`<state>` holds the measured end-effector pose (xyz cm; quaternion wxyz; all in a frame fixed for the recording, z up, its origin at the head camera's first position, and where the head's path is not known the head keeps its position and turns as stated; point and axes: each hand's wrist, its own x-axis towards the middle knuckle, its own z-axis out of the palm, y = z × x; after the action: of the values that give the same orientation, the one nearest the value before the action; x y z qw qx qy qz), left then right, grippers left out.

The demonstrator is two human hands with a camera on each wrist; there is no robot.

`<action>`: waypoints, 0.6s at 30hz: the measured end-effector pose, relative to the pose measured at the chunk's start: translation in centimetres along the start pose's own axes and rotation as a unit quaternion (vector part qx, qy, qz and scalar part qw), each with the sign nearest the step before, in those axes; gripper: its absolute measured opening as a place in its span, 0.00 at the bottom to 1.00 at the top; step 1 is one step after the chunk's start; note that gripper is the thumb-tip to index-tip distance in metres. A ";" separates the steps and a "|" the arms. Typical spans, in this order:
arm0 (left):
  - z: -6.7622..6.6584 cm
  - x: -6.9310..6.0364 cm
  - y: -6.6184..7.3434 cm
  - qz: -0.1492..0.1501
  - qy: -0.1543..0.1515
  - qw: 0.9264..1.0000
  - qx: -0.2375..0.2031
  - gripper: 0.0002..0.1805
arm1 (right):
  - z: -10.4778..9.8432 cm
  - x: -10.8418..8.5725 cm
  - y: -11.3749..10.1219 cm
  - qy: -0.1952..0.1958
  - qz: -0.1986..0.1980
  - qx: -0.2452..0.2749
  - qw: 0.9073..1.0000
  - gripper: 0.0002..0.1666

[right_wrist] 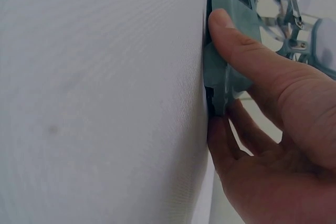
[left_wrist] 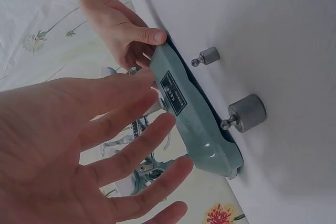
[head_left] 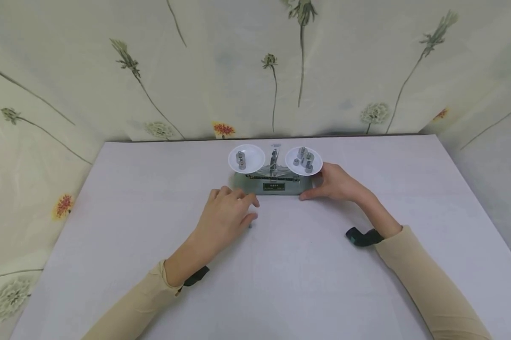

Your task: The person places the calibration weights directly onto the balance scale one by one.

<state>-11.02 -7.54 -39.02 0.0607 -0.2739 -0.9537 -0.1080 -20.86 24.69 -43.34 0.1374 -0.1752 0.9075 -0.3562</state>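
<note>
A green balance scale [head_left: 243, 185] with two white pans stands at the far side of the table. At its right end my right hand [head_left: 333, 183] grips the base, thumb on the front and fingers curled round the end. In front of the scale, my left hand [head_left: 223, 215] hovers with fingers spread and slightly bent, holding nothing. Two metal weights stand on the table near it: a small weight [left_wrist: 211, 55] and a larger weight [left_wrist: 250, 114]. The head view shows only one weight [head_left: 250, 226], beside the left thumb; the left hand hides the other.
Metal weights [head_left: 240, 160] stand on the left pan [head_left: 255, 160]. Several weights [head_left: 308, 159] are on the right pan [head_left: 292, 165]. Behind the far edge of the white table [head_left: 280, 274] hangs a flower-patterned cloth [head_left: 238, 71]. Dark wrist devices [head_left: 361, 237] sit at the cuffs.
</note>
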 end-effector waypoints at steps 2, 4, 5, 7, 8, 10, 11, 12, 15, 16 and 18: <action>0.1 -0.1 0.0 0.003 -0.006 1.000 0.002 0.12 | 0.0 0.0 -0.1 0.000 -0.001 -0.001 1.000 0.58; 0.2 -0.2 0.0 0.007 -0.014 1.000 0.005 0.13 | 0.0 0.0 -0.2 -0.001 0.000 -0.001 1.000 0.57; 0.2 -0.2 0.0 0.008 -0.020 1.000 0.006 0.14 | -0.1 -0.1 -0.2 -0.001 0.000 -0.001 1.000 0.57; 0.3 -0.2 0.0 0.008 -0.032 0.999 0.009 0.15 | -0.1 -0.1 -0.3 -0.001 0.001 -0.001 1.000 0.57; 0.3 -0.2 0.1 0.008 -0.036 0.999 0.009 0.15 | -0.1 -0.1 -0.3 -0.002 0.001 -0.001 1.000 0.57; 0.4 -0.2 0.1 0.009 -0.046 0.999 0.009 0.16 | -0.1 -0.1 -0.4 -0.002 0.001 -0.002 1.000 0.57; 0.4 -0.2 0.1 0.008 -0.049 0.999 0.008 0.17 | -0.1 -0.1 -0.4 -0.001 0.001 -0.002 1.000 0.57; 0.5 -0.2 0.1 0.009 -0.051 0.999 0.007 0.17 | -0.2 -0.1 -0.4 -0.001 0.001 -0.002 1.000 0.56; 0.7 -0.3 0.2 0.009 -0.059 0.998 0.006 0.16 | -0.1 -0.2 -0.5 0.001 -0.001 0.001 1.000 0.56; 0.7 -0.4 0.2 0.008 -0.061 0.998 0.007 0.16 | -0.1 -0.2 -0.5 0.001 -0.002 0.001 1.000 0.56; 0.9 -0.4 0.3 0.007 -0.065 0.998 0.009 0.16 | -0.1 -0.2 -0.5 0.001 -0.003 0.003 1.000 0.57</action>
<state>-10.60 -7.27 -39.94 0.0018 -0.2865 -0.9546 -0.0812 -20.59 24.50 -42.93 0.1357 -0.1773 0.9061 -0.3594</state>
